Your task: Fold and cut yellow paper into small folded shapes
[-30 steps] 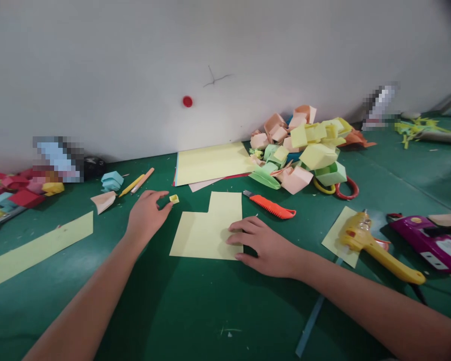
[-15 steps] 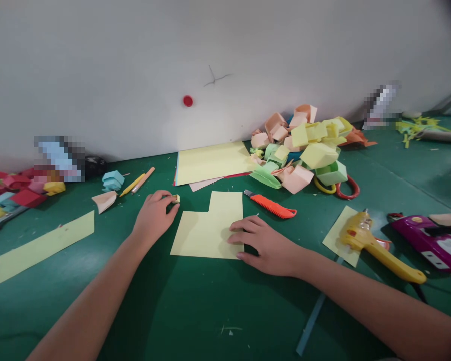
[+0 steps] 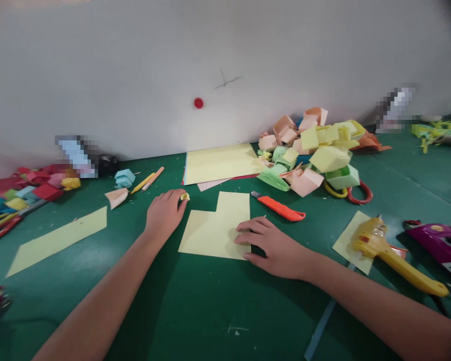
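Centre frame on the green table (image 3: 210,311), my notched yellow sheet (image 3: 210,233) lies flat, taller part pointing up-frame; my right hand (image 3: 274,245), fingers spread, presses its lower right corner; my left hand (image 3: 165,213) pinches a tiny yellow scrap (image 3: 185,196) just upper left

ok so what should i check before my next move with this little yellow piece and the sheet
1. Left hand grip on the small yellow piece: ok, pinched at the fingertips, just beyond the sheet's left part.
2. Right hand on the notched yellow sheet: ok, fingers press its near right part.
3. Sheet flat on the green table: ok, no curled corner visible.
4. Orange utility knife clear of both hands: ok, it lies beyond the right hand, untouched.
5. Knife blade retracted: cannot tell.
6. Yellow glue gun away from the sheet: ok, it rests on a separate paper scrap to the right.
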The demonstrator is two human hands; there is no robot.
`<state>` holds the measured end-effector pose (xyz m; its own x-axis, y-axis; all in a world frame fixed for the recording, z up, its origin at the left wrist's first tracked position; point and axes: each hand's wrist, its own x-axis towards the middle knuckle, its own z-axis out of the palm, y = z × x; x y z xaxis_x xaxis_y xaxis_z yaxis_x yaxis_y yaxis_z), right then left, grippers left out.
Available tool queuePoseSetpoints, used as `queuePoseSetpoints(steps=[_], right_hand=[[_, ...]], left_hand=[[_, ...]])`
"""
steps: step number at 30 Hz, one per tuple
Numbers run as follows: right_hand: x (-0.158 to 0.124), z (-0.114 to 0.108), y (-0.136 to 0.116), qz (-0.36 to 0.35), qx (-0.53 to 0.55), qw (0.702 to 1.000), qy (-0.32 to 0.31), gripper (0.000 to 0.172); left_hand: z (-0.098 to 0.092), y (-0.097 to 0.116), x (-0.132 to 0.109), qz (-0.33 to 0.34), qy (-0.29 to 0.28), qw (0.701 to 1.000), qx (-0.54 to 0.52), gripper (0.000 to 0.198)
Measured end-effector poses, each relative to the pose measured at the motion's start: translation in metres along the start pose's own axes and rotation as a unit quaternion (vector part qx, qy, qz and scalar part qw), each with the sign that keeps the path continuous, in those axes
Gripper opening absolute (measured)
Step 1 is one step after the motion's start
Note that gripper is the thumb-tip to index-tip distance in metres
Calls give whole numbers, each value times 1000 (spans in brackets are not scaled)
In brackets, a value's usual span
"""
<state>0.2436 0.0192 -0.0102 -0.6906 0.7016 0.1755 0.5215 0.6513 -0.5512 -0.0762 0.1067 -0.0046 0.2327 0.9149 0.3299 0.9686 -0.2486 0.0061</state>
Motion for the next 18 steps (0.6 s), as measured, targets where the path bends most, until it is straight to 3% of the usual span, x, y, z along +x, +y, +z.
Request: queuePoseSetpoints(steps=[18], right_hand=[[0, 2, 1, 7, 2, 1000, -8, 33]], left_hand=[[-3, 5, -4, -12, 6, 1000, 8, 34]])
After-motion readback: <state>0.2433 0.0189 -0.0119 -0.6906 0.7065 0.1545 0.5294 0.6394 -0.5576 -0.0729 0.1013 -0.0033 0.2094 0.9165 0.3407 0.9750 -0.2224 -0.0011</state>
